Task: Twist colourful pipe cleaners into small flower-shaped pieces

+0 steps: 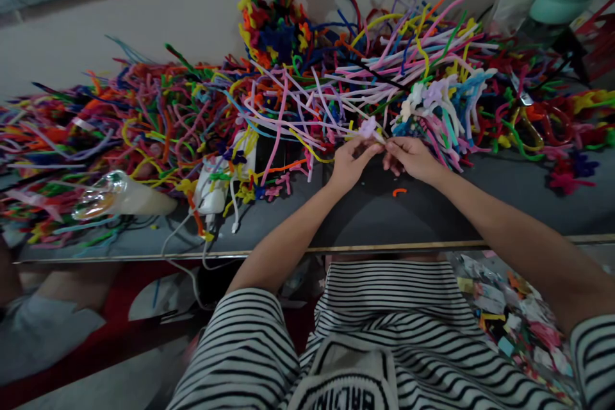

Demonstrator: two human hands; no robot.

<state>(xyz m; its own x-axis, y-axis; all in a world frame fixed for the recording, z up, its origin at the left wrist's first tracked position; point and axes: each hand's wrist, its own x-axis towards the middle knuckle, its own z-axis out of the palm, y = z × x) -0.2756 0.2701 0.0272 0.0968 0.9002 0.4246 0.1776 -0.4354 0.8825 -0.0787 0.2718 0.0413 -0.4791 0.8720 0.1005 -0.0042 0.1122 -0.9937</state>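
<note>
Close together over the dark table, my two hands work on a small pale lilac pipe-cleaner flower (369, 128). My left hand (353, 163) pinches the flower near its base between thumb and fingers. Fingertips of my right hand (410, 157) are closed at the flower's short light stem end; exactly what they grip is too small to make out. Just beyond my right hand lies a bunch of finished pipe-cleaner flowers (439, 96) in white, lilac, pink and blue. A short orange pipe-cleaner scrap (399, 192) rests on the table below my hands.
Heaps of coloured pipe cleaners (158, 109) cover the table's back along the wall. Scissors (526, 122) lie at right. A plastic-wrapped cup (139, 197) lies on its side at left, near a white power strip (211, 186) with cables. A person's leg (72, 288) shows lower left.
</note>
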